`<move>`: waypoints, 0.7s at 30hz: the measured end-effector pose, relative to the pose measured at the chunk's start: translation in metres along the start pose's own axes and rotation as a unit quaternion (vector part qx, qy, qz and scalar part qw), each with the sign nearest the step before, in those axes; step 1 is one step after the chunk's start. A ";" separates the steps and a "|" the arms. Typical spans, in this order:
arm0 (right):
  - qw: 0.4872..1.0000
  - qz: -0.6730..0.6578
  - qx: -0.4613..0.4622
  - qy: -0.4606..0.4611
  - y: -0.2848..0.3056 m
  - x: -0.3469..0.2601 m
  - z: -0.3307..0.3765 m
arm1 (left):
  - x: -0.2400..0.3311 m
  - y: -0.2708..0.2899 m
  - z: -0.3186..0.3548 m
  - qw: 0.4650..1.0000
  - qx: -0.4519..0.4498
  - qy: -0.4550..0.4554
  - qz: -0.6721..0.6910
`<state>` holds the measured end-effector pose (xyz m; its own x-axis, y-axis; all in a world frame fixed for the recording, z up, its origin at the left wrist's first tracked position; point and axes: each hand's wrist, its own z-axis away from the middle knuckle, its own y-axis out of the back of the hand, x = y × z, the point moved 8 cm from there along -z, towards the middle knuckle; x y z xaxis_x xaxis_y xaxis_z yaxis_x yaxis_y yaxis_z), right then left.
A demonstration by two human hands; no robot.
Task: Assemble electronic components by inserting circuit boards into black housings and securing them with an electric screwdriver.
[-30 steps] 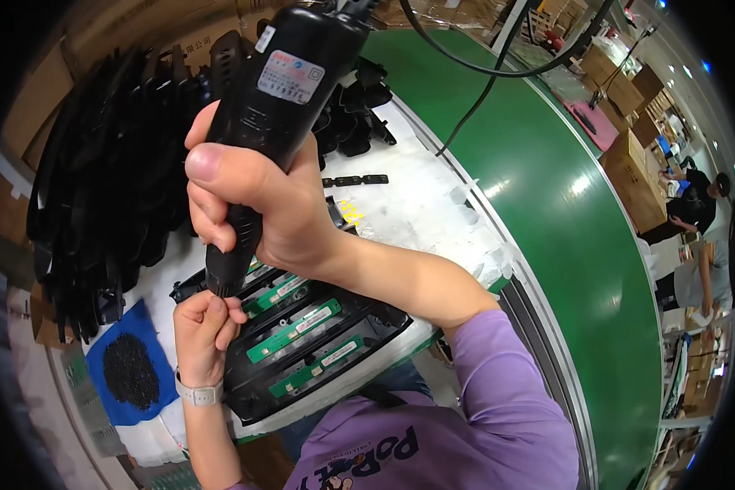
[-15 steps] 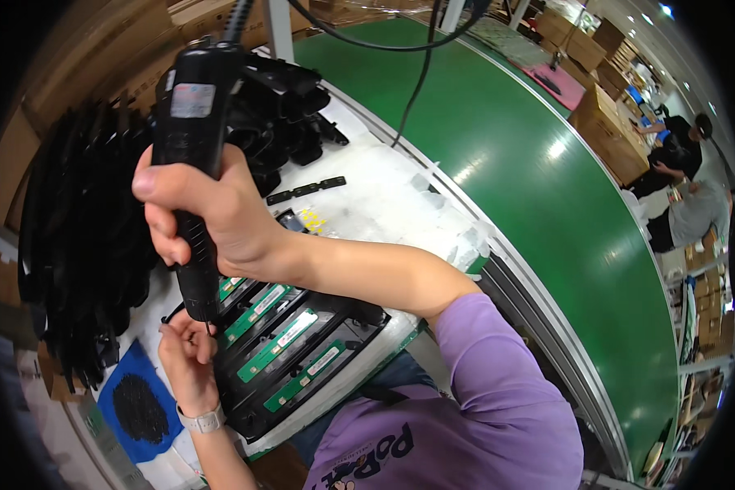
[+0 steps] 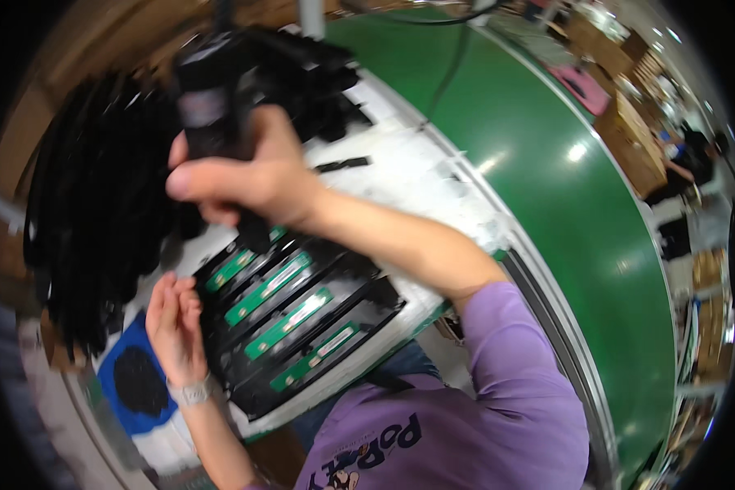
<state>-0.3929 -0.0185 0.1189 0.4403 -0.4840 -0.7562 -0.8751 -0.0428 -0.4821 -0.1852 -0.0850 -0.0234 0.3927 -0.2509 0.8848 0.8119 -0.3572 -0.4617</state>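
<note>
My right hand (image 3: pixel 257 175) is wrapped round a black electric screwdriver (image 3: pixel 208 106), smeared by motion. Its lower end hangs over several long black housings (image 3: pixel 257 398) lying side by side. A narrow green circuit board (image 3: pixel 288 322) sits in each of the housings in view. By their left ends is my left hand (image 3: pixel 178 327), fingers curled together near the thumb; whatever they may hold is too small to see. Beside that hand a blue cloth (image 3: pixel 151 418) bears a pile of small black pieces (image 3: pixel 141 380).
A tall heap of long black parts (image 3: pixel 98 212) stands at the left, with more black parts (image 3: pixel 322 90) behind the screwdriver. A short black strip (image 3: pixel 343 164) lies on the white table surface. Beyond its metal edge runs a green conveyor belt (image 3: pixel 531 180). A person (image 3: pixel 694 159) is at the far right.
The screwdriver has lifted away from my left fingers, and my right hand has moved up and to the right in view. My left hand has drawn slightly left, off the housing's end.
</note>
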 end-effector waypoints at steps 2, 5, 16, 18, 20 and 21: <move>0.997 0.080 0.012 0.004 0.011 -0.008 0.002 | 0.001 -0.008 -0.001 1.000 -0.005 0.000 -0.013; 0.989 0.145 0.022 0.027 0.019 -0.018 0.000 | 0.001 -0.028 0.001 0.999 -0.032 0.019 -0.032; 0.974 0.220 0.002 0.046 0.032 0.011 -0.005 | 0.001 -0.024 0.001 0.997 -0.046 0.063 0.020; 0.974 0.223 0.002 0.043 0.034 0.013 -0.006 | 0.001 -0.025 0.002 0.997 -0.057 0.057 0.009; 0.974 0.225 0.003 0.041 0.035 0.015 -0.006 | 0.001 -0.027 0.002 0.996 -0.069 0.052 -0.003; 0.974 0.223 0.002 0.044 0.035 0.015 -0.007 | 0.001 -0.027 0.002 0.996 -0.070 0.051 -0.015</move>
<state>-0.4182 -0.0334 0.0933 -0.0024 -0.5262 -0.8504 -0.9746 0.1918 -0.1159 -0.2059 -0.0741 -0.0097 0.3183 -0.3255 0.8904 0.7509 -0.4867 -0.4464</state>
